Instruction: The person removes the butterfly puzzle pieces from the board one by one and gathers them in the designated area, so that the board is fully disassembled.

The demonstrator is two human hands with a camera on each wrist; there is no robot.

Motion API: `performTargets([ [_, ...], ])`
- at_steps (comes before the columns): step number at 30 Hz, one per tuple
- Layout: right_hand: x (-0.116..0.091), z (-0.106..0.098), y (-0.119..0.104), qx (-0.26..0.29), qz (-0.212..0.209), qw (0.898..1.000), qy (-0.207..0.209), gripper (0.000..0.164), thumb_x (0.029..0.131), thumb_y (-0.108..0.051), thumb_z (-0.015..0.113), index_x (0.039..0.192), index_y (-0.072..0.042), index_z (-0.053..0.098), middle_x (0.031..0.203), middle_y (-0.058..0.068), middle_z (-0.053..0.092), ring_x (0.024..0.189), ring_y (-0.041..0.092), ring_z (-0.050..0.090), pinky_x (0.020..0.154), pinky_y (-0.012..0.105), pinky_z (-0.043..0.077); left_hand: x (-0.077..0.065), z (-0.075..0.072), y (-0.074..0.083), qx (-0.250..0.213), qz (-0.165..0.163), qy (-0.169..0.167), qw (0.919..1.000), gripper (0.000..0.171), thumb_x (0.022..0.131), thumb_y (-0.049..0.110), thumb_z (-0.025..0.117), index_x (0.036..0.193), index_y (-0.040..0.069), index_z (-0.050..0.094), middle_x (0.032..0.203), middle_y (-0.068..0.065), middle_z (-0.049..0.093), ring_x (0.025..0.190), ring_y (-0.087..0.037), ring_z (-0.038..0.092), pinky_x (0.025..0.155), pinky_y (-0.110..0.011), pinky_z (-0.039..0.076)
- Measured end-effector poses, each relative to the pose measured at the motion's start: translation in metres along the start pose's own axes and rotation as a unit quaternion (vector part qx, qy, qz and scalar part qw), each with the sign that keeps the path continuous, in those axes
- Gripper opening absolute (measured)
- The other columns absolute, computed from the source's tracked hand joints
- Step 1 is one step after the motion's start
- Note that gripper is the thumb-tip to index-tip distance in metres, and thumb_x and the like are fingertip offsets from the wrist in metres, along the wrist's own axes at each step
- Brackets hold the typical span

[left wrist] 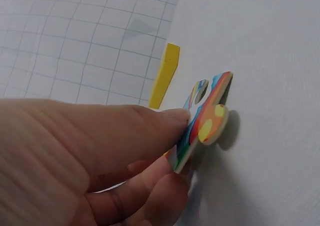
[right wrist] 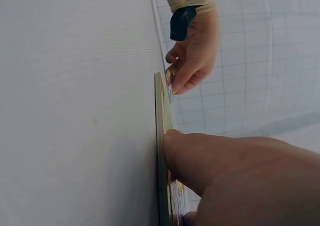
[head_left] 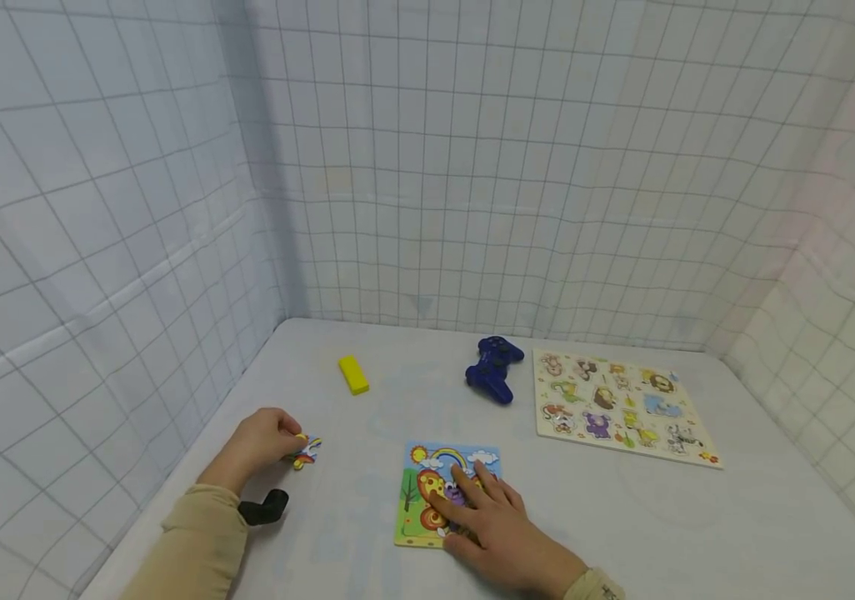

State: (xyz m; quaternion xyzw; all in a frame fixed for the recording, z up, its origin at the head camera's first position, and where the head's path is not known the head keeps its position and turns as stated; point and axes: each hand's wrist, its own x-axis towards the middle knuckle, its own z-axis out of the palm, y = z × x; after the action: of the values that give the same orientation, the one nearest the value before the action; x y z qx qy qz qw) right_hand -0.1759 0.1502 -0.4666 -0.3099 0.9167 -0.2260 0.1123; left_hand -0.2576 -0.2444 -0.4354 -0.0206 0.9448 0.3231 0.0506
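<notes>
Between thumb and fingers my left hand pinches a small colourful jigsaw puzzle piece with a rounded orange-and-yellow tab, low over the table at the left. Part of the piece is hidden by the thumb. My right hand lies with fingers spread across a square puzzle board showing a sun, a rainbow and a butterfly. Its palm and fingers cover the board's lower right. In the right wrist view the thumb rests at the edge of this board.
A yellow block lies beyond my left hand. Behind the square board is a dark blue game controller, and right of it a larger animal puzzle board. Grid-patterned cloth walls enclose the white table.
</notes>
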Motion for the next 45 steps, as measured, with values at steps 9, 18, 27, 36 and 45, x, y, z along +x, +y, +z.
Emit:
performTargets([
  [9,0.001,0.001,0.000,-0.002,0.006,1.000,-0.007,0.052,0.107,-0.057,0.041,0.157,-0.046,0.034,0.172,0.006,0.017,0.159,0.040,0.001,0.118,0.069,0.011,-0.001,0.007,0.007,0.051,0.036,0.029,0.9976,0.027,0.087,0.016,0.079,0.099,-0.001,0.063,0.092,-0.010,0.065,0.081,-0.022,0.059,0.073,-0.038,0.051],
  [18,0.001,0.001,0.000,-0.001,0.013,1.000,-0.013,0.052,0.107,-0.057,0.041,0.157,-0.046,0.034,0.172,0.006,0.017,0.159,0.041,0.001,0.118,0.070,0.011,-0.004,0.033,0.037,0.085,0.122,0.081,0.9855,0.022,0.093,0.014,0.075,0.112,0.008,0.067,0.098,-0.006,0.065,0.080,-0.018,0.059,0.072,-0.038,0.051],
  [27,0.001,0.003,0.003,-0.010,0.014,1.000,-0.009,0.052,0.106,-0.056,0.044,0.156,-0.048,0.034,0.172,0.005,0.018,0.159,0.041,0.003,0.117,0.071,0.013,-0.007,0.101,0.103,-0.020,0.226,-0.065,0.9717,0.013,0.097,0.018,0.072,0.108,0.012,0.072,0.094,0.006,0.066,0.084,-0.009,0.059,0.074,-0.028,0.051],
  [36,0.004,0.005,0.006,0.005,0.016,0.998,0.065,0.055,0.104,-0.048,0.055,0.151,-0.020,0.053,0.166,0.011,0.034,0.156,0.037,0.023,0.120,0.062,0.024,-0.001,0.124,0.108,-0.002,0.250,-0.043,0.9673,0.009,0.092,0.021,0.078,0.095,0.014,0.072,0.086,0.006,0.061,0.076,-0.005,0.054,0.068,-0.024,0.047],
  [45,0.004,0.000,0.012,-0.028,0.029,0.992,0.119,0.046,0.101,-0.036,0.066,0.135,-0.004,0.067,0.152,0.024,0.049,0.145,0.041,0.044,0.112,0.056,0.041,0.000,0.132,0.109,0.018,0.239,-0.016,0.9707,0.010,0.094,0.028,0.076,0.094,0.020,0.071,0.085,0.009,0.059,0.074,-0.003,0.053,0.067,-0.024,0.045],
])
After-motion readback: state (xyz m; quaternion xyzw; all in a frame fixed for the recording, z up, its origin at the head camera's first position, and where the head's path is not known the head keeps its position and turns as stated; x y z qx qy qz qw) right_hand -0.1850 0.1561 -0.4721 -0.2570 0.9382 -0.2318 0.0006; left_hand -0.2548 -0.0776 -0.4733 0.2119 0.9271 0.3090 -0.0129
